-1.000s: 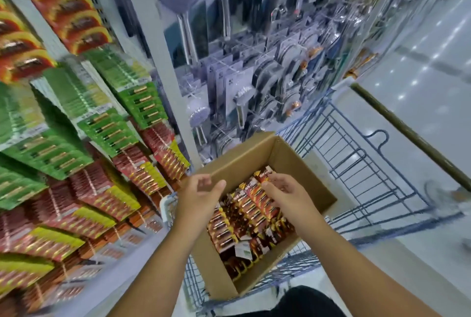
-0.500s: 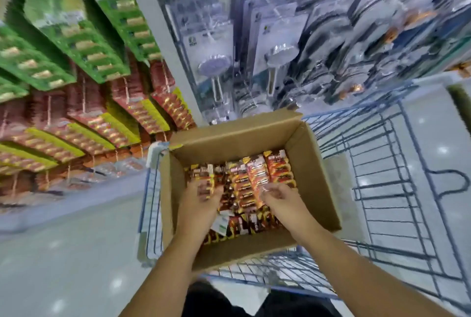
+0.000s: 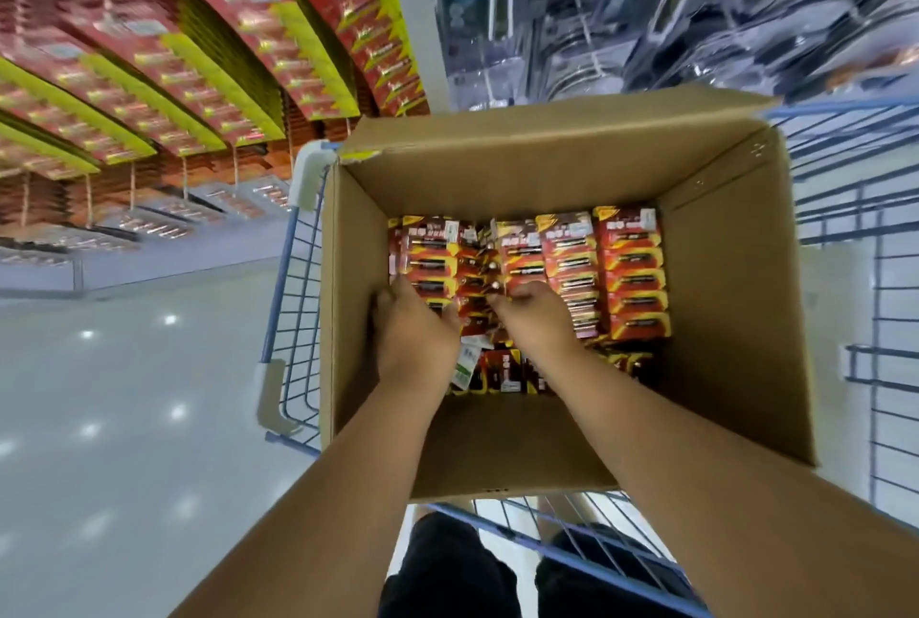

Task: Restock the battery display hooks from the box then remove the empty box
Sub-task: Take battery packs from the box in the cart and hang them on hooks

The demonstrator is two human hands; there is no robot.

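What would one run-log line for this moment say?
stage: picking stock | left hand: on battery packs | right hand: on packs | cardboard box: in cart, part full | hooks: not yet restocked

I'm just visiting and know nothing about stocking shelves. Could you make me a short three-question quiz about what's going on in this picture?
1. True or false: the cardboard box is already empty.
2. Where does the box sit? A) on the floor B) in the blue wire cart C) on a shelf
3. Fill in: both the left hand and the right hand reach down among the ______ inside the box.

Key
1. False: rows of battery packs fill its bottom.
2. B
3. battery packs
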